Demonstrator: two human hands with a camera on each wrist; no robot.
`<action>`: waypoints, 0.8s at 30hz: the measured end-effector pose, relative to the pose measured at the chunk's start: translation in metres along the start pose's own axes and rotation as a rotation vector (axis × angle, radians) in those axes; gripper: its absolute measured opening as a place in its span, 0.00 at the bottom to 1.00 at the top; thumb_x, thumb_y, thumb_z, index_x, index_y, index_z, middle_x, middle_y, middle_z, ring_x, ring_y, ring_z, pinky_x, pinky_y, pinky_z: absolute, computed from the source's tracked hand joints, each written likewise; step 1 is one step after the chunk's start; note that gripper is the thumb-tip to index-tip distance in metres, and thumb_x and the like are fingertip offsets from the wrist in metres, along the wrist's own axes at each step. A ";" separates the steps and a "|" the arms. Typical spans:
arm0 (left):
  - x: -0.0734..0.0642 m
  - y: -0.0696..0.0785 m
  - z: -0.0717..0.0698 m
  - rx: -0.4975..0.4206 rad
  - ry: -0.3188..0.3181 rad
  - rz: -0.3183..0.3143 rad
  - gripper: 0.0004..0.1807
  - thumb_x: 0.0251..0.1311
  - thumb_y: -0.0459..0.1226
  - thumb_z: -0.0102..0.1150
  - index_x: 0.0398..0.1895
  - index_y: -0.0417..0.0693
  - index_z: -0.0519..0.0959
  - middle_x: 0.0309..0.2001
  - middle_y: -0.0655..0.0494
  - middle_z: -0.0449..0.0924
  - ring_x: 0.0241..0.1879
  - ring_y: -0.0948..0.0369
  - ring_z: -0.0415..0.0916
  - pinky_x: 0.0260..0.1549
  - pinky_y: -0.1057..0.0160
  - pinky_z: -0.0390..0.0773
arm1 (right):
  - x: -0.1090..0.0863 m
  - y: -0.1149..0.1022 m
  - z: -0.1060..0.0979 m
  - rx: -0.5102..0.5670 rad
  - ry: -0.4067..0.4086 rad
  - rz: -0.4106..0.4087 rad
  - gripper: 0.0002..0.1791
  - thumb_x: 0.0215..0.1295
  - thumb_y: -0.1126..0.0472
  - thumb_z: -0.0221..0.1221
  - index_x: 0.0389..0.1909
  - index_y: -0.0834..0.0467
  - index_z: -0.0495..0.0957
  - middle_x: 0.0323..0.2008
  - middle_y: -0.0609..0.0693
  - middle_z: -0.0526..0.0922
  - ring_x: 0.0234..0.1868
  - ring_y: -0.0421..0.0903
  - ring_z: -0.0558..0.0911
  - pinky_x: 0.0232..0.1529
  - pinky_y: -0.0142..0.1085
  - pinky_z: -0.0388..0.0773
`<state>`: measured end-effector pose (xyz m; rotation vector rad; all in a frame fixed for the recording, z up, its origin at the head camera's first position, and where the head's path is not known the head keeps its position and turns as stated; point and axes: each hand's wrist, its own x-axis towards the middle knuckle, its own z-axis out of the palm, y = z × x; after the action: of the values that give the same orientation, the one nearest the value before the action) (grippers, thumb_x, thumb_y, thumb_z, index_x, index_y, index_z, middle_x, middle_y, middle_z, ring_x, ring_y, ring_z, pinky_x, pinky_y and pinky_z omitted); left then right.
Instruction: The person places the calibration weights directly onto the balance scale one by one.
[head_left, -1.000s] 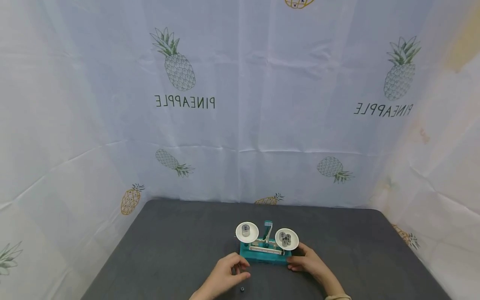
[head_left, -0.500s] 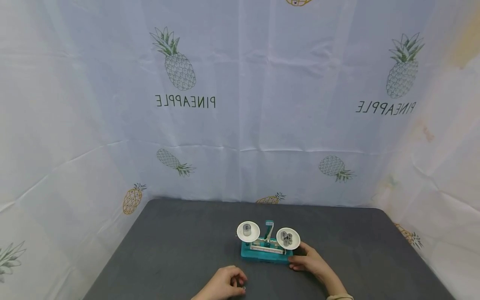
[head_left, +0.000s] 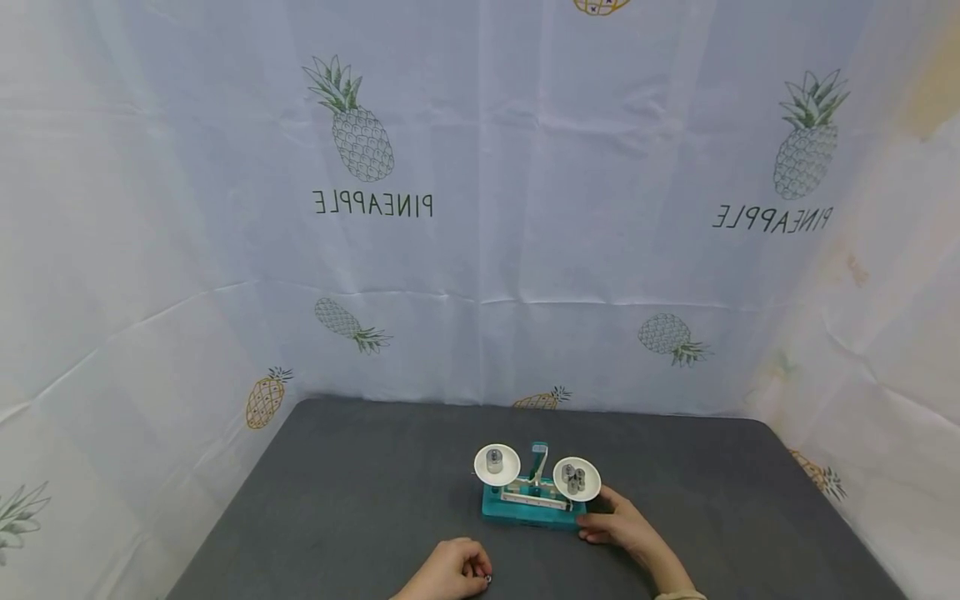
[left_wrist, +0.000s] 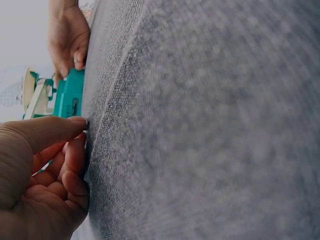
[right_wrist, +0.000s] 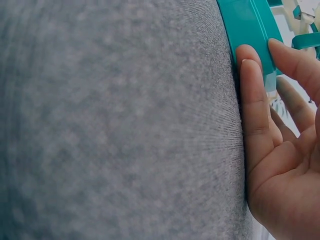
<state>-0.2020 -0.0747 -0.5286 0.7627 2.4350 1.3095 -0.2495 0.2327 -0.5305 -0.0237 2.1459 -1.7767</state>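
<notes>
A teal balance scale with two white pans stands on the dark table. One cylindrical metal weight is in the left pan, and several smaller weights sit together in the right pan. In front of the scale, my left hand pinches a small metal weight between thumb and finger, low at the tabletop. In the left wrist view, the fingertips mostly cover this weight. My right hand holds the right end of the base, its fingertips on the teal body.
The dark grey tabletop extends on both sides of the scale. A white cloth printed with pineapples hangs behind the table and along its sides.
My left hand has drawn back from the scale towards the near edge and taken hold of the small weight lying there. The right hand keeps its place at the base.
</notes>
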 end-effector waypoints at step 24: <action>0.014 0.030 -0.034 0.145 0.428 0.130 0.04 0.47 0.33 0.59 0.26 0.52 0.76 0.23 0.63 0.74 0.15 0.77 0.61 0.14 0.76 0.65 | 0.002 0.004 0.003 -0.016 0.045 0.002 0.45 0.50 0.60 0.62 0.63 0.69 0.46 0.39 0.60 0.75 0.28 0.44 0.82 0.31 0.37 0.79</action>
<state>-0.2195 -0.0762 -0.4845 0.7492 2.8844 1.4848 -0.2494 0.2306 -0.5349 0.0148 2.1898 -1.7752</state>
